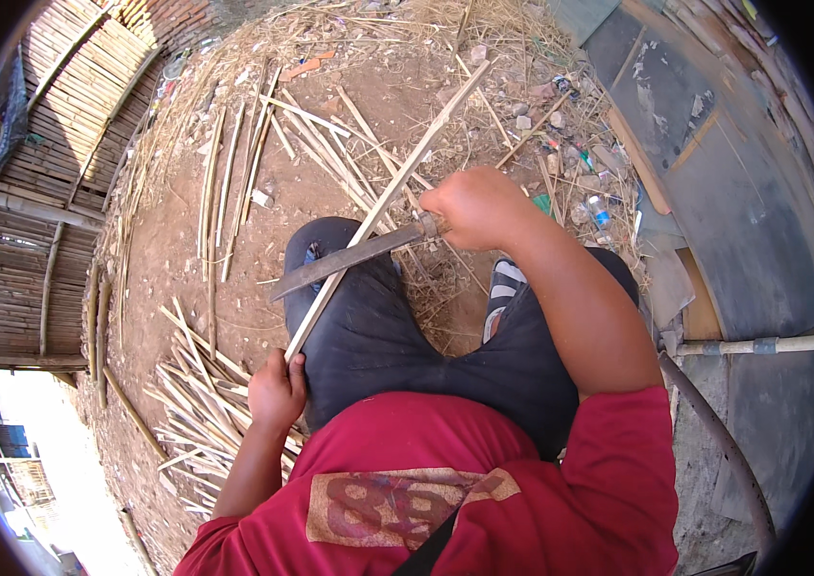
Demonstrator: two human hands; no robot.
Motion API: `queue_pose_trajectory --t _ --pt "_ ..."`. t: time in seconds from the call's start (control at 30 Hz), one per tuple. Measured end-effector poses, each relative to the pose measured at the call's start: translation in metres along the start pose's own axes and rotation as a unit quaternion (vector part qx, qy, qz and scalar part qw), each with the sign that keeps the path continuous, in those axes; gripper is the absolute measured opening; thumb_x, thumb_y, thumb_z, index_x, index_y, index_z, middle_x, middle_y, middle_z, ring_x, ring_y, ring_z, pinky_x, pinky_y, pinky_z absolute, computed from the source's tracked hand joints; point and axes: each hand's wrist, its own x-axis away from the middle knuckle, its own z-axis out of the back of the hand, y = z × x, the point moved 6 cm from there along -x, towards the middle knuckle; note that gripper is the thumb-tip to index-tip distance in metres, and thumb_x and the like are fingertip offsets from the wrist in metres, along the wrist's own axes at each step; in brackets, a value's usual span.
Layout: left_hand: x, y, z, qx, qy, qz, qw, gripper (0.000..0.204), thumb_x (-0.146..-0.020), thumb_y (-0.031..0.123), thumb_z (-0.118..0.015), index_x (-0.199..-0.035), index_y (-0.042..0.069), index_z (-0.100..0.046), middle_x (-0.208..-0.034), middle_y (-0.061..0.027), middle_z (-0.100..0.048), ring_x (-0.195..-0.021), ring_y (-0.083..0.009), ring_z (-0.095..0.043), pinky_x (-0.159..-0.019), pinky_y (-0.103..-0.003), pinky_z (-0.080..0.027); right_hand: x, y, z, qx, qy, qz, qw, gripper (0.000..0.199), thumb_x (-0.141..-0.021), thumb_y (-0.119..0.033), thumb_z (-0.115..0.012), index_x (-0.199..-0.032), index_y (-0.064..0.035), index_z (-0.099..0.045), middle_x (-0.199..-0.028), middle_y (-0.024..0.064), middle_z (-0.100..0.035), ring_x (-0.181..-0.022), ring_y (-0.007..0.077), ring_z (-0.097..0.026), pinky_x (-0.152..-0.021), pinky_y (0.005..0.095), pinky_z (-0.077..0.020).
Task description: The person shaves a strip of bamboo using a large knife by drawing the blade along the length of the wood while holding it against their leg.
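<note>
My left hand [275, 389] grips the near end of a long thin bamboo strip [407, 163], which runs up and to the right over my left knee. My right hand [477, 206] is closed around the handle of a long dark blade [345, 261]. The blade lies across the strip above my left thigh, its tip pointing left. I am seated in dark trousers and a red shirt.
A pile of cut bamboo strips [198, 403] lies by my left side. More strips [234, 173] and straw are scattered on the dirt ahead. A split-bamboo fence panel [52, 144] stands at left. Grey boards [733, 192], a pipe [753, 346] and bottles [599, 213] lie at right.
</note>
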Motion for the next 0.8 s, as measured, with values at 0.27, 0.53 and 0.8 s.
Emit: queue_pose_trajectory --t 0.27,0.53,0.8 --pt "-0.002 0.008 0.005 0.019 -0.009 0.01 1.0 0.038 -0.103 0.035 -0.055 -0.088 0.001 -0.051 -0.07 -0.027 -0.061 -0.069 -0.0517 -0.061 -0.062 -0.058 -0.045 0.006 0.108 -0.004 -0.161 0.116 -0.246 0.949 0.038 -0.083 -0.027 -0.074 -0.115 -0.0087 -0.071 -0.099 0.0208 -0.072 -0.096 0.0385 -0.07 -0.085 0.0475 -0.0552" --pt "-0.002 0.005 0.004 0.022 -0.035 0.02 0.999 0.038 -0.103 0.035 -0.054 -0.088 0.0 -0.051 -0.07 -0.0278 -0.061 -0.069 -0.0522 -0.06 -0.062 -0.059 -0.045 -0.006 0.003 -0.011 -0.032 0.001 -0.017 0.999 0.027 -0.078 -0.022 -0.074 -0.102 -0.0093 -0.069 -0.091 0.019 -0.071 -0.092 0.0402 -0.069 -0.081 0.0502 -0.0552" --pt "-0.007 0.002 0.005 0.043 -0.04 0.01 0.998 0.038 -0.103 0.037 -0.054 -0.09 0.002 -0.052 -0.071 -0.027 -0.064 -0.07 -0.0511 -0.062 -0.063 -0.058 -0.047 -0.007 0.086 -0.013 -0.158 0.124 -0.199 0.959 0.034 -0.08 -0.022 -0.074 -0.111 -0.0075 -0.069 -0.094 0.0203 -0.071 -0.092 0.0405 -0.07 -0.081 0.0477 -0.0554"
